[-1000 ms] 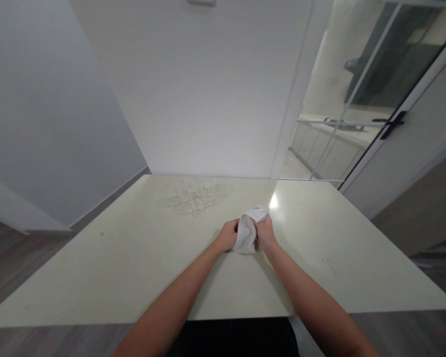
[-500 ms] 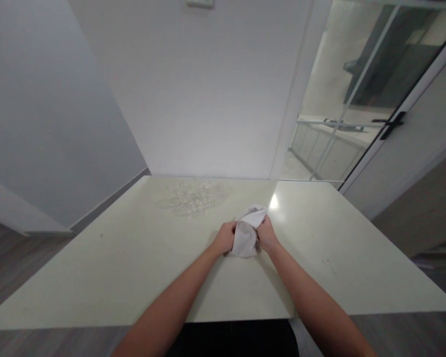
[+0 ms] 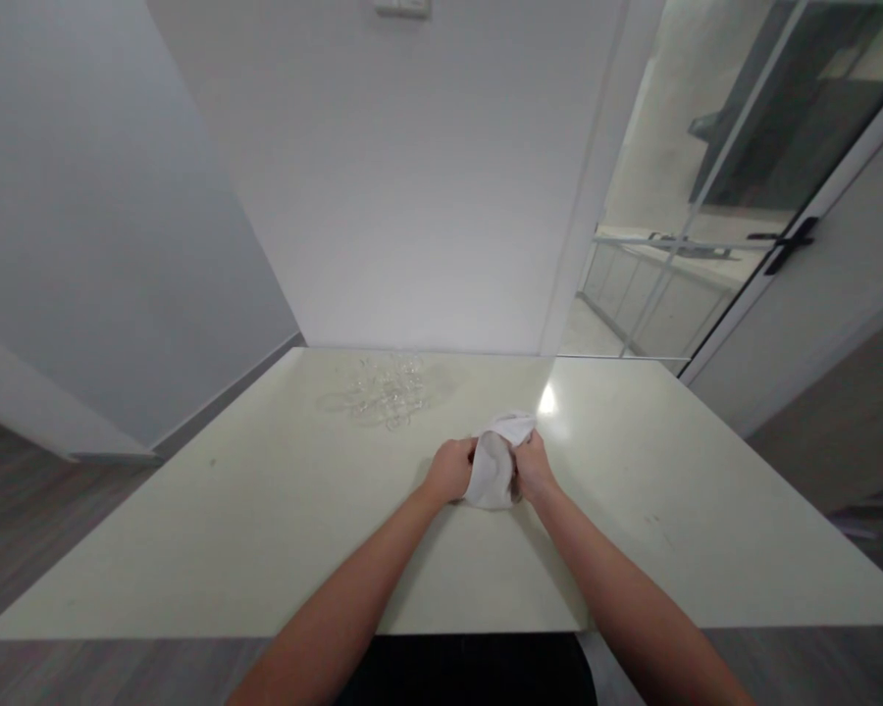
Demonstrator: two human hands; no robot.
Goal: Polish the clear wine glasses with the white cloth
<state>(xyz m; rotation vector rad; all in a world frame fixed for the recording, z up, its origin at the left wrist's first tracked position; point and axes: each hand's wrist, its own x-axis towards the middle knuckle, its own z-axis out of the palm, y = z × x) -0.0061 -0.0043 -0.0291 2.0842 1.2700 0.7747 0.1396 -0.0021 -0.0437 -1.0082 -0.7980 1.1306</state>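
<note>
A white cloth (image 3: 492, 473), bunched and partly folded, is held between my hands just above or on the pale table; I cannot tell whether it touches the top. My left hand (image 3: 450, 469) is closed on its left side, with the fingertips hidden behind the fabric. On the right side, my right hand (image 3: 534, 465) pinches the cloth's edge near its upper corner. Something darker shows under the cloth by the right fingers, too small to make out. Farther back and left lies a heap of clear, thin, tangled pieces (image 3: 389, 392), perhaps plastic or glass.
The glossy pale table (image 3: 265, 549) ends at a white wall (image 3: 427, 196) along its far edge. To the right stands a glass-paned door with a black handle (image 3: 793, 243). Grey wood-look floor (image 3: 29, 510) shows at the left.
The view has shifted slightly, so the scene sits a little farther right. Both hands keep hold of the cloth, whose upper fold has become lower and flatter.
</note>
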